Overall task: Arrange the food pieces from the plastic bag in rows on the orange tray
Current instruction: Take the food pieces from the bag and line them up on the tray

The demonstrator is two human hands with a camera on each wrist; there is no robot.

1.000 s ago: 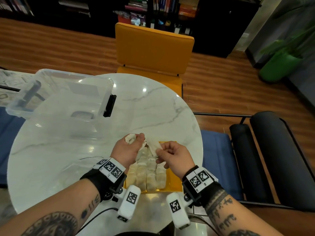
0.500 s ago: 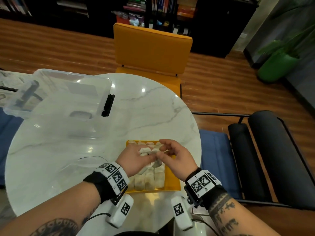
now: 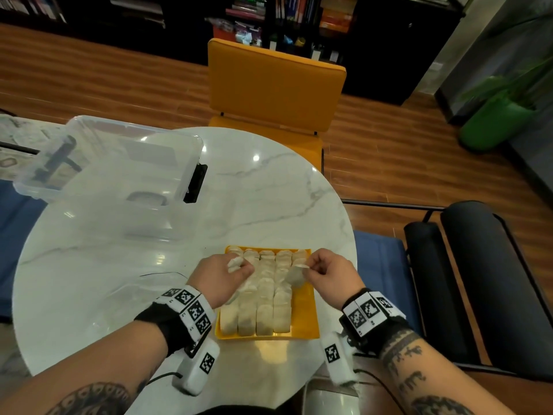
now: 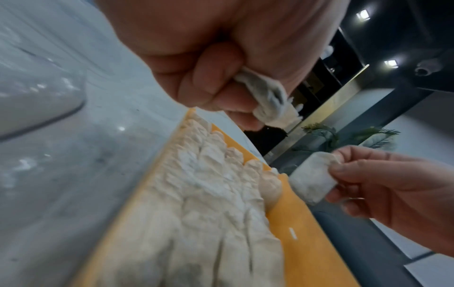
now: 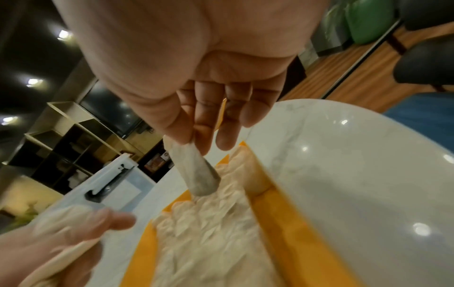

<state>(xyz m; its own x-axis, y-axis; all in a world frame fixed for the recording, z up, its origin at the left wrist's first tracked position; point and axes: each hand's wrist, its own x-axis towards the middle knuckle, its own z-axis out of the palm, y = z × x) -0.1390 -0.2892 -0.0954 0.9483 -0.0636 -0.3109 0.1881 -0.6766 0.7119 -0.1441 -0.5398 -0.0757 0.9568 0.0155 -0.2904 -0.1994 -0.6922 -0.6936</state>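
Marble table [image 3: 119,265], orange tray [image 3: 305,313]: right hand [image 3: 329,274] pinches a food piece [image 3: 294,277] hanging at six o'clock below thumb and forefinger; left hand [image 3: 221,277] clutches the crumpled plastic bag [image 3: 236,262].

The tray [image 3: 305,313] is sitting at the counter's [image 3: 119,280] near edge, food pieces [image 3: 263,301] lying in rows on it; a clear bin [image 3: 110,163] is standing far left, a chair [image 3: 275,85] behind.

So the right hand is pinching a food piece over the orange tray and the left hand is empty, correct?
Not quite. The right hand does pinch a food piece over the orange tray, but the left hand is not empty: the left wrist view shows its fingers curled round crumpled plastic, the bag.
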